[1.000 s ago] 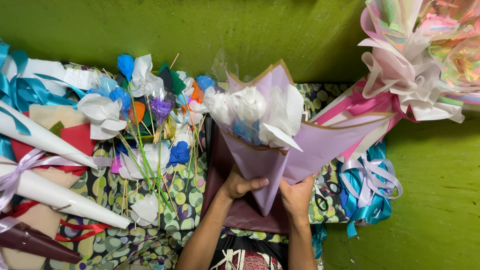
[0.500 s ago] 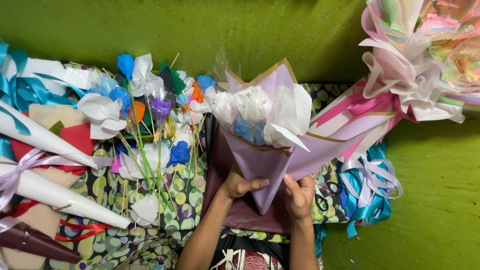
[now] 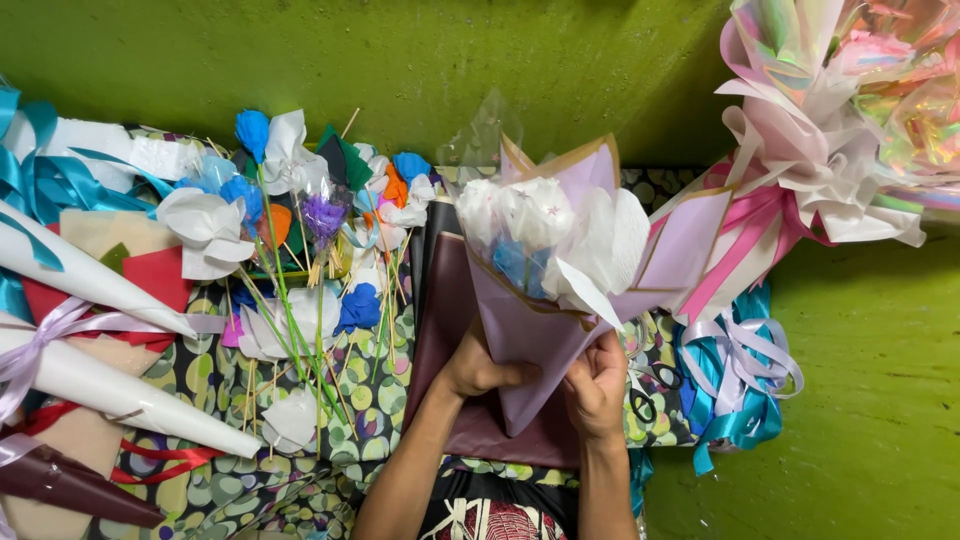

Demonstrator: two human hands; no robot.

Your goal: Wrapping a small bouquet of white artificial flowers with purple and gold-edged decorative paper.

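Observation:
A bouquet [image 3: 560, 260] of white and blue paper flowers, wrapped in lilac paper with a gold edge, stands upright in both my hands. My left hand [image 3: 478, 368] grips the left side of the wrap's narrow lower part. My right hand [image 3: 597, 385] holds its right side, fingers curled around the paper. A clear film sticks up behind the flowers. Under the bouquet lies a dark maroon sheet [image 3: 455, 320].
Loose paper flowers on sticks [image 3: 300, 230] lie left on a spotted cloth [image 3: 210, 380]. White cone wraps [image 3: 110, 385] and blue ribbons [image 3: 45, 185] are far left. A big pink and iridescent bouquet [image 3: 840, 130] hangs top right, ribbon bows [image 3: 740, 370] and scissors [image 3: 650, 390] right.
The bouquet has turned a little and shifted slightly right. My right hand has moved up along the wrap's right side. The left hand keeps its grip.

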